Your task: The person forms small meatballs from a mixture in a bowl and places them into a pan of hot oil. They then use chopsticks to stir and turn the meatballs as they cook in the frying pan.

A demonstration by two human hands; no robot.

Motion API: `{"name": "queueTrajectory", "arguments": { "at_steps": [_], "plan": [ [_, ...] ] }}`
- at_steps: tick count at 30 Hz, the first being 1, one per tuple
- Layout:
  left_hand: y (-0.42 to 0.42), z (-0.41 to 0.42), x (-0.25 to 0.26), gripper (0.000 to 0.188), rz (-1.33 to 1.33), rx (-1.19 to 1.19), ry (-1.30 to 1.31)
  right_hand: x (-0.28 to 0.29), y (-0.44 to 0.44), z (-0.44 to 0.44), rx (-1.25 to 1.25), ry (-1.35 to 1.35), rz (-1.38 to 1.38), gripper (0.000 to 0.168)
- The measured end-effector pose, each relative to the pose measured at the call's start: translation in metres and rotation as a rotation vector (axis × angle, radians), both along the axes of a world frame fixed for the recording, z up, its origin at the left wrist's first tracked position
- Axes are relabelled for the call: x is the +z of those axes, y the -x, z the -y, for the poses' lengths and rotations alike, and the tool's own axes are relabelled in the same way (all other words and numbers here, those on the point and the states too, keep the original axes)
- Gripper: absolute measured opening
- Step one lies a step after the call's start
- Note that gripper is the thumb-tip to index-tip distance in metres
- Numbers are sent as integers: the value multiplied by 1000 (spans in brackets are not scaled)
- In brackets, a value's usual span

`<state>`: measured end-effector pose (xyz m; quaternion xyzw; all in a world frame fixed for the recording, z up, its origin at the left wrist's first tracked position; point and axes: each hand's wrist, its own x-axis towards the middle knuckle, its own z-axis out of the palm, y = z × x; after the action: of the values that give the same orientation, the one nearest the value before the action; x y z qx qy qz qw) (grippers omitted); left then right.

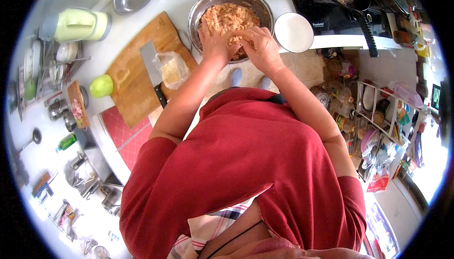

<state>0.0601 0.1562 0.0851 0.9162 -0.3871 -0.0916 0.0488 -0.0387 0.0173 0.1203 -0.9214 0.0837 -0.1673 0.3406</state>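
A steel mixing bowl (266, 9) on the counter in front of me holds a lumpy, reddish-brown mixture (230, 16) that looks like minced filling. My left hand (215, 42) reaches in over the near left rim, its fingers against the mixture and its thumb towards the other hand. How far those fingers close is hidden. At the near right side, my right hand (261, 48) pinches a small clump of mixture (235, 39) between bent fingers and thumb. Both hands nearly meet at this clump. A white round dish (294, 32) stands just right of the bowl.
On the left, a wooden cutting board (133, 71) bears a cleaver (150, 62) and a plastic bag with a pale block (171, 70). A green round fruit or vegetable (101, 86) sits beside it. At right, a pan (361, 1) rests on the stove, handle (369, 37) jutting past the counter edge.
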Motion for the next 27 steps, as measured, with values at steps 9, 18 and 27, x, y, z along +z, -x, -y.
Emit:
{"name": "queueTrajectory", "arguments": {
  "at_steps": [9,18,27],
  "plan": [
    [7,-4,3,68,94,6,259,-26,-14,-6,175,173,-47,45],
    [-28,-38,10,67,141,65,339,-56,-28,8,175,394,-317,47],
    [-17,-26,8,62,50,-17,208,-2,-41,5,173,28,-4,24]
  ]
}}
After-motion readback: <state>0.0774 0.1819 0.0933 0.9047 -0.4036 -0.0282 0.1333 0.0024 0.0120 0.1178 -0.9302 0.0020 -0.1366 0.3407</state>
